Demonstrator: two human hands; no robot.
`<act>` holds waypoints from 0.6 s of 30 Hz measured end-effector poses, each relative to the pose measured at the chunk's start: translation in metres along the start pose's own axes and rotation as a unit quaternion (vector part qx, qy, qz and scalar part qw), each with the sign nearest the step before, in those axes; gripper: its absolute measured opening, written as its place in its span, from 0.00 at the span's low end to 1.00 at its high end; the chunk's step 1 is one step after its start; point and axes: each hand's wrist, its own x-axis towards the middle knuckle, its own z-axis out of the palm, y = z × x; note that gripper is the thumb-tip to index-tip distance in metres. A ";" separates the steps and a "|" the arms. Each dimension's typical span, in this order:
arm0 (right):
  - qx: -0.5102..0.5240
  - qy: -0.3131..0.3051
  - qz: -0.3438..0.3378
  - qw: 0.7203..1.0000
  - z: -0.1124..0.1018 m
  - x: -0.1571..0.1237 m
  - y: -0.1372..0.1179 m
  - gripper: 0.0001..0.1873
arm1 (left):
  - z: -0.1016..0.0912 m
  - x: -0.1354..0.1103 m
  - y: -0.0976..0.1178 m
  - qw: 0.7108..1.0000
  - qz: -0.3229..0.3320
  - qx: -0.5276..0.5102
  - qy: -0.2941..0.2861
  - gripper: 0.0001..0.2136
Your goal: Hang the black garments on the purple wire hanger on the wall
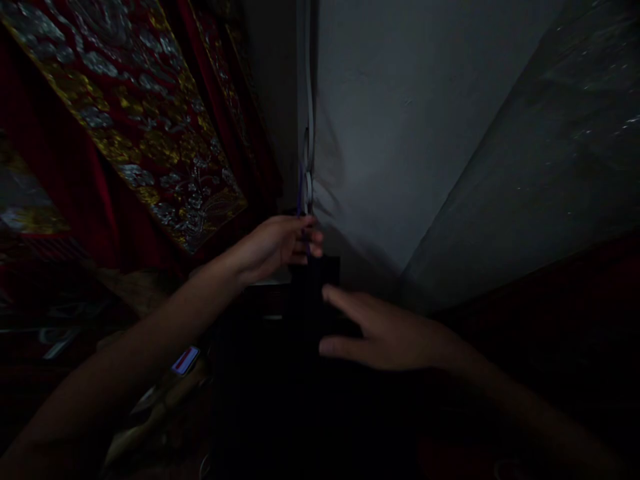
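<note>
My left hand [285, 248] reaches to the wall corner, its fingers curled around a thin purple cord [300, 190]. The cord shows above the hand and again between the fingers. White cables [309, 100] hang down the corner just above that hand. Lower and to the right, my right hand [383, 330] is open, with thumb and forefinger apart and nothing visible between them. A black object [323, 270] stands below the left fingertips; its shape is lost in the dark.
Red cloth panels embroidered in gold and silver [165, 127] hang on the left. A pale wall [400, 120] meets shiny clear plastic sheeting [560, 147] at right. A lit phone [185, 360] lies at lower left. The lower middle is very dark.
</note>
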 end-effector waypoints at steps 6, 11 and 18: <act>-0.013 -0.191 0.057 0.980 0.003 -0.002 0.007 0.22 | -0.024 -0.012 -0.007 0.962 0.029 0.270 0.028 0.14; 0.063 -0.197 0.046 0.977 0.003 0.006 0.026 0.23 | -0.088 0.050 0.008 0.933 0.086 0.304 0.172 0.10; 0.125 -0.214 0.038 0.968 0.010 0.028 0.055 0.24 | -0.136 0.124 0.039 0.981 0.050 0.160 0.096 0.05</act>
